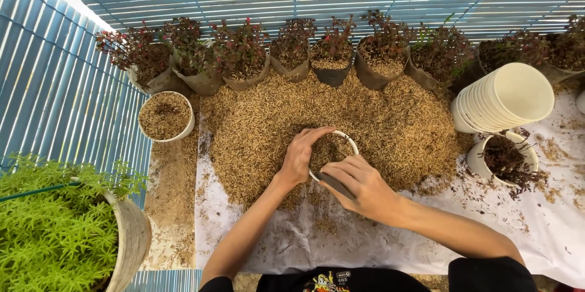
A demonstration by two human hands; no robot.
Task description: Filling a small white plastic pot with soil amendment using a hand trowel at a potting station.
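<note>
Head view: hands [298,158] grip round pot [333,156] (husk-filled).

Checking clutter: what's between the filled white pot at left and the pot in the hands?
Head view: only the loose husk pile lies between the filled pot and the held pot; nothing else there.

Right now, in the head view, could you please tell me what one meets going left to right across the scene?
Green plant pot → husk-filled white pot → left hand → right hand → stacked white pots.
</note>
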